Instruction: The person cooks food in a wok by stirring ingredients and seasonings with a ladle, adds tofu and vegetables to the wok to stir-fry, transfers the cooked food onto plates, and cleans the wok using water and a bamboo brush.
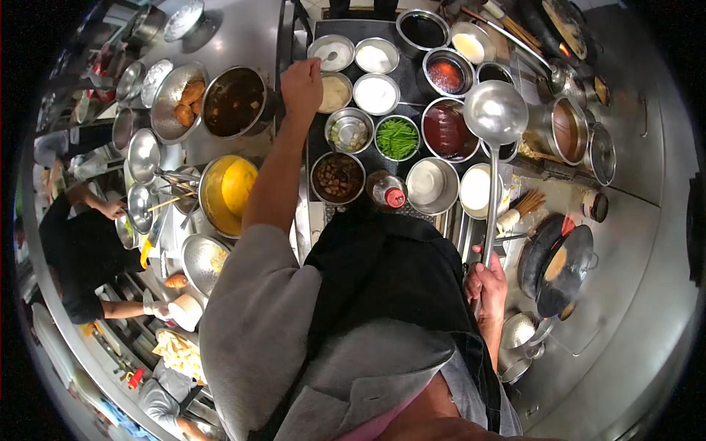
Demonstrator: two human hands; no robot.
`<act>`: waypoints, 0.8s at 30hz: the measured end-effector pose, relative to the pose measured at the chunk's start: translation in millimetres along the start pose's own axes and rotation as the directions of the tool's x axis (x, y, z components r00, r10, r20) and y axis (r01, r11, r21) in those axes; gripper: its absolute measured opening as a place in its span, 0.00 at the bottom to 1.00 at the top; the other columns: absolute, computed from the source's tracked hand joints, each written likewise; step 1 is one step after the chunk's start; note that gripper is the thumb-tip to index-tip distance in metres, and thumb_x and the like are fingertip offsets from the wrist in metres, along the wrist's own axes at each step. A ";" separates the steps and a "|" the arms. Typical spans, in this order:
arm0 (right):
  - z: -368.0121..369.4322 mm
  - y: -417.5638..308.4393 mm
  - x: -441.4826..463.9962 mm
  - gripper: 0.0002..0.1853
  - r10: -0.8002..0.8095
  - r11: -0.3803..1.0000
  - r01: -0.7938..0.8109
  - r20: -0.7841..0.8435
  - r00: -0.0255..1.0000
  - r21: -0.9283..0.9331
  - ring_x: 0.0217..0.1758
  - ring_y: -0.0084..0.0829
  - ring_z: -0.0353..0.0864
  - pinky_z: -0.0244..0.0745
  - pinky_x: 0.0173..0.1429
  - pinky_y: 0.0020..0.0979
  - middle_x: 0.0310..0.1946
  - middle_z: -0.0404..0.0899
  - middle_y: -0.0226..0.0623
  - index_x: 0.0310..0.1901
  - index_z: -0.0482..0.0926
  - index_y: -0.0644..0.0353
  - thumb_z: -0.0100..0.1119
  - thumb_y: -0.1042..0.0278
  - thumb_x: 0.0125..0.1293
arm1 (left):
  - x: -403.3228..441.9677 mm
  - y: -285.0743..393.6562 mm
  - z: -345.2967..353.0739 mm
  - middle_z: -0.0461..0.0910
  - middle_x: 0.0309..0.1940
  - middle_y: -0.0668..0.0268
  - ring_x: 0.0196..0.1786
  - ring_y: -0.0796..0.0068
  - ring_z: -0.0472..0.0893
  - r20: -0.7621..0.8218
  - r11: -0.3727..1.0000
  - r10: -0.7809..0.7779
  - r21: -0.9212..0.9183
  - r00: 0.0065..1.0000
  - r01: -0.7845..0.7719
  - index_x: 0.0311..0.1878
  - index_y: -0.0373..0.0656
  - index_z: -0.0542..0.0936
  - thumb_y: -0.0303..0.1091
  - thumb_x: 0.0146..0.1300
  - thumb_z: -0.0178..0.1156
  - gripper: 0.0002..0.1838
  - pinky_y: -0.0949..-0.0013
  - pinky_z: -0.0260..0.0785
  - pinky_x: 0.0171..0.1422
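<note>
My left hand [302, 88] is closed at the near rim of a metal bowl of white powder [321, 48], at the end of a small spoon [332, 56] whose tip rests in the powder. Beneath that hand stands a bowl of pale yellowish seasoning [336, 91]. My right hand [487, 285] is wrapped round the long handle of a large steel ladle [496, 112]. The ladle's bowl hangs over the right-hand containers, near a pot of dark red sauce [450, 131]. What lies in it is hard to make out; it looks shiny.
Chopped greens [397, 138], diced brown pieces [337, 180] and a red-capped bottle [395, 197] stand before me. Woks [565, 272] and a sauce pot [566, 132] are at right. A pot of yellow liquid [213, 202] stands left, where a co-worker's gloved hand [156, 307] holds a white container.
</note>
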State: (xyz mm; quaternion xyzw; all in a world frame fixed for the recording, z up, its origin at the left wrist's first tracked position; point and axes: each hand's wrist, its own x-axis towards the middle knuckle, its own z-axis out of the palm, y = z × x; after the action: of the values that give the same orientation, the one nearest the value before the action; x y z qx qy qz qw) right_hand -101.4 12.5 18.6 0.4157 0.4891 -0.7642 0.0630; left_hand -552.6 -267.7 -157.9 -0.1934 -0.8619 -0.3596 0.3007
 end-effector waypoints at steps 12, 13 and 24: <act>24.5 -4.3 4.6 0.21 0.074 0.995 -0.077 -0.049 0.996 -0.059 0.16 0.17 0.59 0.55 0.19 0.20 0.21 0.65 0.27 0.63 0.72 0.66 0.57 0.71 0.71 | -0.3 -40.5 62.7 0.85 0.31 0.51 0.36 0.48 0.85 0.064 0.929 -0.359 -0.077 0.931 0.363 0.38 0.38 0.87 0.35 0.67 0.61 0.10 0.54 0.76 0.42; 25.1 -4.6 4.9 0.21 0.074 0.995 -0.077 -0.048 0.996 -0.065 0.16 0.17 0.59 0.55 0.19 0.20 0.21 0.65 0.27 0.63 0.72 0.66 0.57 0.71 0.71 | -2.2 -43.7 64.7 0.85 0.31 0.51 0.36 0.48 0.85 0.077 0.894 -0.427 -0.111 0.901 0.433 0.38 0.38 0.87 0.36 0.67 0.61 0.11 0.55 0.76 0.42; 30.2 -10.4 25.7 0.20 0.092 0.989 -0.091 0.008 0.996 -0.118 0.16 0.20 0.63 0.60 0.19 0.22 0.20 0.65 0.26 0.64 0.72 0.60 0.55 0.69 0.72 | -8.5 -51.0 46.6 0.84 0.27 0.66 0.31 0.77 0.80 0.107 0.583 -0.720 -0.442 0.686 0.682 0.40 0.35 0.87 0.35 0.70 0.61 0.12 0.69 0.73 0.37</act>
State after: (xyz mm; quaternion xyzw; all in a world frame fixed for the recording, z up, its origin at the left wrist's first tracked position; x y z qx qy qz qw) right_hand -140.6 1.7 13.3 0.4279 0.5133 -0.7332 0.1259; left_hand -591.9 -268.4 -215.2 0.1139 -0.7471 -0.6444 0.1172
